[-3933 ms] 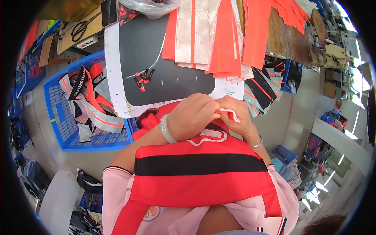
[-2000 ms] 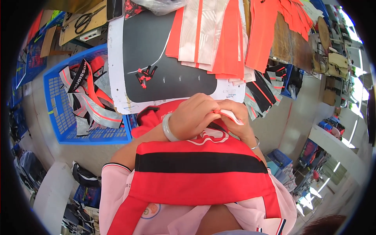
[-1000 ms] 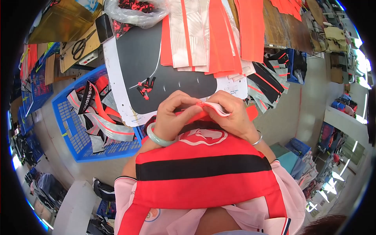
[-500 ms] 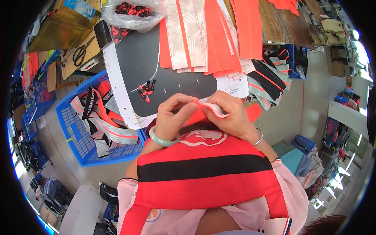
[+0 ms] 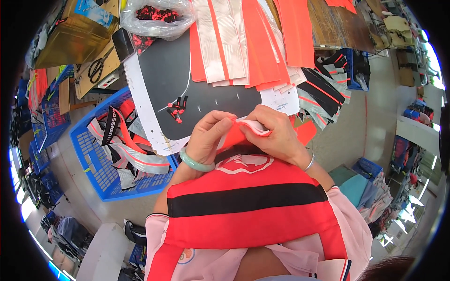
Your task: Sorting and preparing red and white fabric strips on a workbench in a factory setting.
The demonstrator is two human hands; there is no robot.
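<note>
Fabric (image 5: 234, 136), an orange-and-white piece, is pinched between both hands just at the six o'clock edge of the dark board (image 5: 187, 89). It is gripped by closed fingers — left hand (image 5: 208, 138) at nine o'clock, right hand (image 5: 276, 133) at three. Small red clips (image 5: 176, 108) lie at eleven o'clock.

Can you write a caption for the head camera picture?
Left hand and right hand pinch an orange fabric piece above a dark board.

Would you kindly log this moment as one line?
left hand: pinching orange fabric piece | right hand: holding its white edge | surface: black board
</note>
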